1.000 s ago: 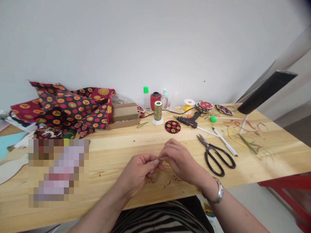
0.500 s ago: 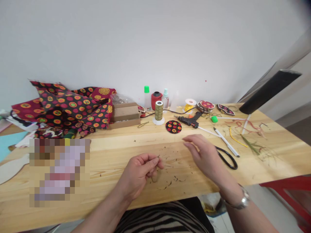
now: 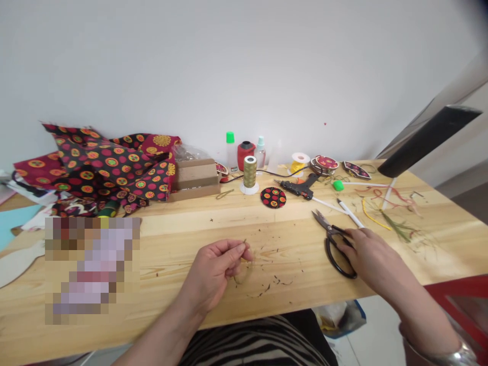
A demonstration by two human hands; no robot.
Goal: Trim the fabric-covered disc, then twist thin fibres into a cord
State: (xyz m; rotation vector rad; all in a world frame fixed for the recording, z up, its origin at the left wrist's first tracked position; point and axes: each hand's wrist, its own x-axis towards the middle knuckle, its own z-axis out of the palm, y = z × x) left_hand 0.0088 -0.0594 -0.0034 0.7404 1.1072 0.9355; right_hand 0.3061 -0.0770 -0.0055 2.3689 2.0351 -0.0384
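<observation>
My left hand (image 3: 221, 264) is closed in a pinch above the table's front part. Between its thumb and fingers is a thin olive cord (image 3: 244, 277), its short end poking up and a loop hanging below. On the right, my right hand (image 3: 368, 259) has its fingers on one handle of the black-handled scissors (image 3: 327, 223). The blades point away and to the left, slightly apart, and the other handle loop shows beside the fingers. Part of the gripped handle is hidden under the hand. Small dark scraps (image 3: 275, 280) lie between the hands.
Behind stand an olive thread spool (image 3: 249, 173), a red spool (image 3: 246, 155) and a glue gun (image 3: 301, 188). A round patterned fabric piece (image 3: 273, 197) lies before them. Patterned cloth (image 3: 114, 162) and a cardboard box (image 3: 196, 178) are left; a black tube (image 3: 430, 140) leans right.
My right hand has moved right and toward me onto the scissors, which have shifted left and now show their blades. My left hand has stayed nearly still with the cord.
</observation>
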